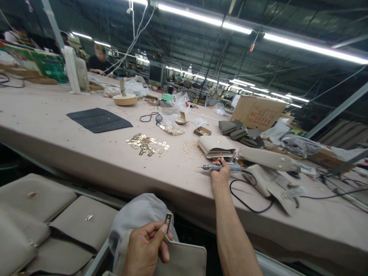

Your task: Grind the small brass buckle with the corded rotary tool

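Observation:
Low in front, my left hand [146, 245] is closed, thumb and fingers pinching a small gold slotted metal plate [168, 218]. Just beside those fingers is a beige bag panel [186, 257], close to my grey-clothed knee [140, 211]; whether plate and panel are joined I cannot tell. My right hand [221, 171] reaches forward onto the table and is wrapped round a grey electric screwdriver [235, 167]. Its thin bit points left, and a black cord runs from its back end. Behind it lies a folded beige bag [215, 145]. A pile of gold metal plates [143, 143] is left of it.
Beige bag pieces with gold clasps [89, 218] are stacked at lower left. A black sheet [99, 119], a tape roll [125, 100] and a small box [202, 131] lie on the table [161, 172]. Dark grey pieces [240, 132] and a carton [255, 113] stand right. Another person [99, 63] sits far left.

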